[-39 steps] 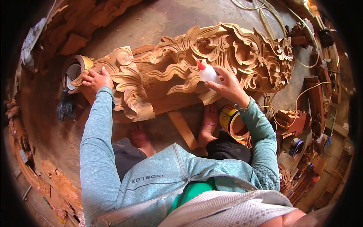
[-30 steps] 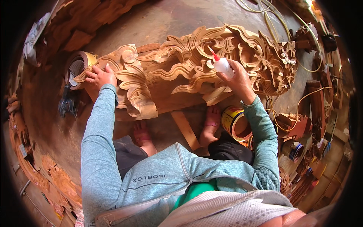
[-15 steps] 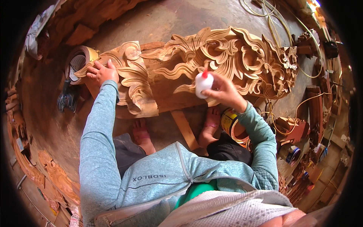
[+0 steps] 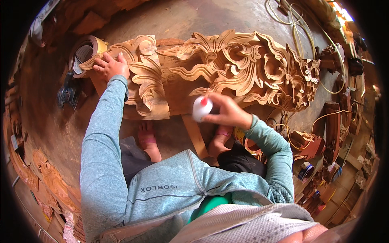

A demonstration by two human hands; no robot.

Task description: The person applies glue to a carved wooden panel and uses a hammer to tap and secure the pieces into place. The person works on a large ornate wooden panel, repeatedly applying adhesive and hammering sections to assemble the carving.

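My right hand point(image 4: 227, 111) grips a white squeeze bottle point(image 4: 201, 110) with a red cap, held above the near edge of a wooden board point(image 4: 178, 99). Fingers spread, my left hand point(image 4: 111, 67) rests flat on the left end of a smaller carved wood piece point(image 4: 148, 77) with leaf and scroll shapes. To the right on the same board lies a large carved wood panel point(image 4: 243, 65) of curling leaves. Bare board shows between the two carvings. Nothing visible sits under my left palm except the carving.
A roll of sanding belt point(image 4: 97, 47) stands by the board's left end, with a dark power tool point(image 4: 68, 94) below it. My feet flank a wooden leg point(image 4: 194, 135) under the board. Cables point(image 4: 298, 30) and wood scraps point(image 4: 310, 141) lie along the right.
My right hand has brought the bottle left and nearer to me, off the large panel's leaf tips. My left hand stays on the smaller carving.
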